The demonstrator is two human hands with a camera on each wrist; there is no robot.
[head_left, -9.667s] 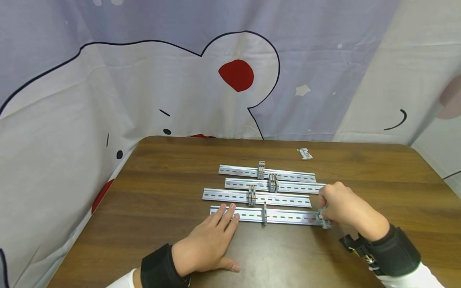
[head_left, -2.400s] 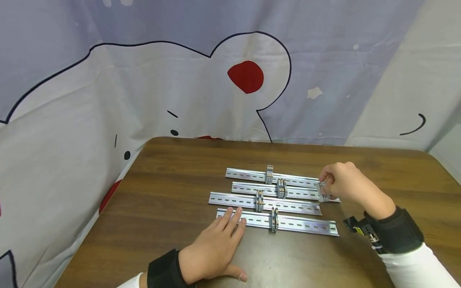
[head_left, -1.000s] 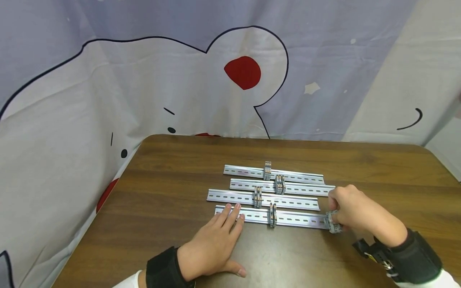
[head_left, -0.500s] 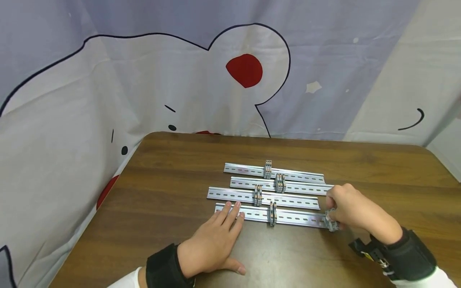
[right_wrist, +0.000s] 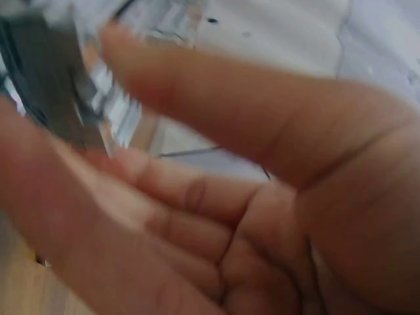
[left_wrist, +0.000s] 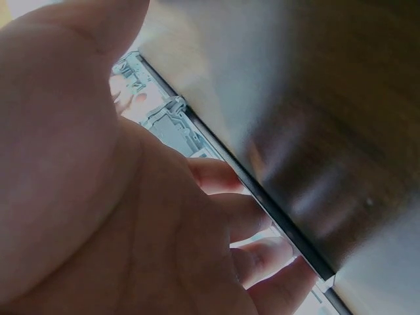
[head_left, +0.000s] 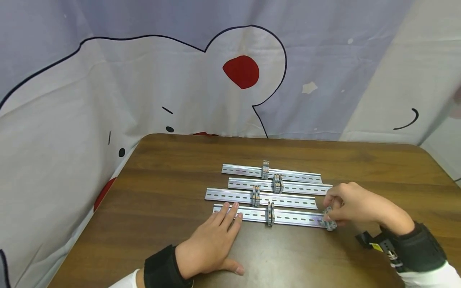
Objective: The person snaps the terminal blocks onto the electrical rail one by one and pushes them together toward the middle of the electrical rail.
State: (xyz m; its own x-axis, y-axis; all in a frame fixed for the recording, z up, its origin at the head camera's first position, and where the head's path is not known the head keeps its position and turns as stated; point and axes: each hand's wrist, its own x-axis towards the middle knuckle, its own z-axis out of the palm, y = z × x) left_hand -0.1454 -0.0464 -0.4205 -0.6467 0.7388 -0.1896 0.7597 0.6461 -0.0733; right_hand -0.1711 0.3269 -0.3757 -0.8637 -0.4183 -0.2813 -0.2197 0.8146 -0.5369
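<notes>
My left hand (head_left: 211,241) lies with straight fingers across the left end of the nearest DIN rail (head_left: 299,218), a slotted silver strip. In the left wrist view, its fingers (left_wrist: 262,259) rest along that rail. At the rail's right end sits a grey terminal block (head_left: 329,221), partly hidden by my right hand (head_left: 354,206). The right thumb and fingers are beside this block, loosely bent and spread apart. In the blurred right wrist view, a small gap shows between the thumb and the block (right_wrist: 52,75). More terminal blocks (head_left: 270,214) stand mid-rail.
Behind the nearest rail lie three more DIN rails, the third-row one (head_left: 230,195), the second-row one (head_left: 248,184) and the farthest (head_left: 237,169), each with terminal blocks near its middle. All rest on a brown wooden table (head_left: 173,168). A printed cloth (head_left: 162,88) hangs behind.
My right hand carried a terminal block from near the second-row rail's right end to the nearest rail's right end. Its fingers have now loosened from the block. The left hand stays put.
</notes>
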